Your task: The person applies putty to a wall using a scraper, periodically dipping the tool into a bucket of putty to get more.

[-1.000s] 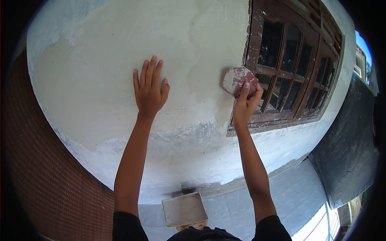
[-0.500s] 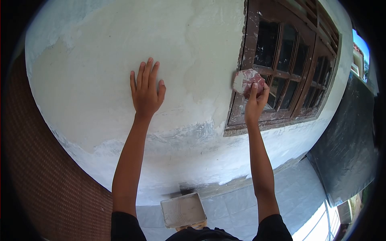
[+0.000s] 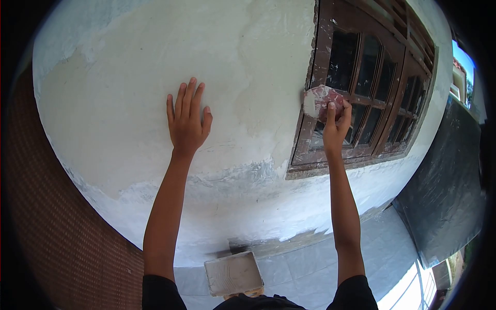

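From where I stand, a person faces a pale, patchily plastered wall (image 3: 248, 57), both arms raised. Taking the middle of the view as the clock's centre, the left hand (image 3: 187, 126) is at ten o'clock, open and holding nothing, its palm towards the wall and fingers pointing up, slightly spread. The right hand (image 3: 337, 129), between two and three, is closed in a pinch on a flat, dark-red putty spreader (image 3: 318, 101) with angled corners, the thumb laid on its near face. White smears cover much of the spreader, which sits at two o'clock, overlapping the lower left part of a brown wooden window (image 3: 376, 101); whether it touches the frame I cannot tell. At six o'clock, a shallow rectangular tray (image 3: 235, 274) holds pale paste with ridged marks. Brown woven matting (image 3: 77, 222) fills eight o'clock; a black sheet (image 3: 444, 175) hangs between three and four.
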Demonstrator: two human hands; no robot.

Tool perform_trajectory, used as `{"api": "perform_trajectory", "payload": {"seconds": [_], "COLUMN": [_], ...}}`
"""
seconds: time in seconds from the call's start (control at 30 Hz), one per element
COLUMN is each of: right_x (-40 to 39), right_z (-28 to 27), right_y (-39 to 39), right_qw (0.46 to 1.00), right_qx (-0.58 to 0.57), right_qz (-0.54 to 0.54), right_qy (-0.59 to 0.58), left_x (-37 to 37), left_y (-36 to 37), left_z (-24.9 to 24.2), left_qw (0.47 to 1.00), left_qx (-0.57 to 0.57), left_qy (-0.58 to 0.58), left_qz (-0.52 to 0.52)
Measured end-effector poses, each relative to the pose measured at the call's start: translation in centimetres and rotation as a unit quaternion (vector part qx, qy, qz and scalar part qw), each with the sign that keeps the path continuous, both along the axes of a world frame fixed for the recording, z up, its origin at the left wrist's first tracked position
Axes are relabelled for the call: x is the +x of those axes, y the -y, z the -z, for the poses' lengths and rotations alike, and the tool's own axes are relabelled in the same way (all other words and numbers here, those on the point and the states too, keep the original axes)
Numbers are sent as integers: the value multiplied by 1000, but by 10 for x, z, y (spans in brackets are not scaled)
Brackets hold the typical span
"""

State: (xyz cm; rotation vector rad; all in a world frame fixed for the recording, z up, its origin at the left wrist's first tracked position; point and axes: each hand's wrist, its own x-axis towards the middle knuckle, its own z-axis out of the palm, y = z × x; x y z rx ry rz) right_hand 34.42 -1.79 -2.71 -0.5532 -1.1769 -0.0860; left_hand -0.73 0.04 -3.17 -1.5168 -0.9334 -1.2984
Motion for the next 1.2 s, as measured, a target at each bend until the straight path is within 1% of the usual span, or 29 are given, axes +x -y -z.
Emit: {"api": "perform_trajectory", "payload": {"seconds": [0.03,0.07,0.1,0.13,0.17,0.23,0.27,0.3,0.33,0.43,0.47,0.5,0.53,0.57,0.63,0.67,0.7,0.73,0.77,0.83,0.87,0.9,0.97,1.0,1.07,1.1,1.13,1.17,1.2], "right_x": [-2,-7,-9,-11,-11,-10,-10,-10,-9,-10,-13,-13,-13,-13,-8,-9,-10,-10,-15,-28,-27,-41,-47,-46,-42,-38,-31,-24,-14], "right_z": [7,11,14,18,19,17,12,8,5,14,24,32,39,45,45,39,34,33,35,42,58,55,63,65,62,58,55,54,61], "right_y": [3,9,11,12,11,5,4,4,6,7,5,5,5,3,-5,-6,-6,-3,2,13,-4,12,7,7,5,3,1,0,-5], "right_qw": [995,989,989,963,910,911,962,992,998,1000,997,997,979,932,941,985,996,990,991,998,998,990,949,950,963,963,991,992,992], "right_qx": [-31,-67,-67,-62,-54,-32,-36,-38,-53,-20,-38,-39,-44,-47,-69,-43,-17,-14,-13,-48,-43,-50,15,14,-63,-61,-75,-88,-89], "right_qz": [-76,-44,-44,75,192,219,157,92,39,-22,-36,-35,82,195,206,135,59,18,17,-32,-22,33,153,153,185,185,105,21,18], "right_qy": [48,127,128,250,365,349,219,84,-1,-1,53,52,180,301,258,95,-71,-136,-136,-32,48,127,274,274,184,186,48,-92,-91], "left_x": [1,1,1,1,0,0,1,1,0,1,1,0,1,1,0,0,1,1,1,2,3,3,4,3,4,5,5,6,6], "left_y": [0,0,0,0,0,0,0,-1,-1,-1,-1,0,0,1,0,-1,-1,-2,-2,-2,-2,-1,0,1,2,3,3,4,5], "left_z": [0,0,0,0,0,0,0,0,0,1,0,0,0,0,0,0,1,2,3,4,5,6,7,8,12,16,20,24,29], "left_qw": [1000,1000,1000,1000,1000,1000,1000,1000,1000,1000,1000,1000,1000,1000,1000,1000,1000,1000,1000,1000,1000,1000,1000,1000,999,999,999,999,998], "left_qx": [-1,-1,2,4,5,2,3,4,4,3,3,3,2,2,2,4,3,2,3,-3,-2,-8,-14,-21,-26,-33,-40,-40,-53], "left_qy": [0,0,3,6,6,-3,-3,-3,-4,-2,-2,-2,-1,-2,-4,-3,-2,0,1,6,5,8,9,10,15,15,16,17,17], "left_qz": [1,1,-4,-8,-9,2,1,0,-1,-1,0,-1,-1,-1,-3,-5,-6,-7,-8,-9,-10,-13,-16,-16,-15,-21,-28,-29,-31]}}
